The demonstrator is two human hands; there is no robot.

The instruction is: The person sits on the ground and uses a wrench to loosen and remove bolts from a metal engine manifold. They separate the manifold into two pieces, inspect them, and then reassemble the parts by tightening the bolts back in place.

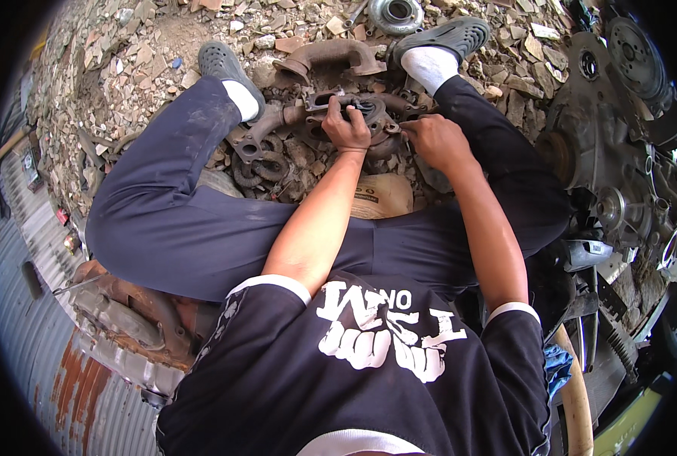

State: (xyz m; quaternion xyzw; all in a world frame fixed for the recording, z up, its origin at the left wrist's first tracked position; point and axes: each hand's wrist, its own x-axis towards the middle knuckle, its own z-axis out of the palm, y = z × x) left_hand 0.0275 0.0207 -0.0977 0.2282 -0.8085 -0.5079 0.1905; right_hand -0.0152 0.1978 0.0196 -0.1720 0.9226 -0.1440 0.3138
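A rusty exhaust manifold with flanged ends lies on the rubble between my feet. My left hand presses on its middle, thumb and fingers bent around the metal, and covers part of it. Close to the manifold's right end, my right hand has its fingers pinched together at a small flange. Whatever sits between those fingertips is too small to make out. Just beyond, a curved rusty pipe rests on the stones. Dark ring-shaped parts lie at the manifold's left end.
A round metal turbo housing sits at the far side near my right shoe. Greasy engine parts crowd the right. To the left are corrugated sheets and a rusty engine casting. Broken stones cover the ground.
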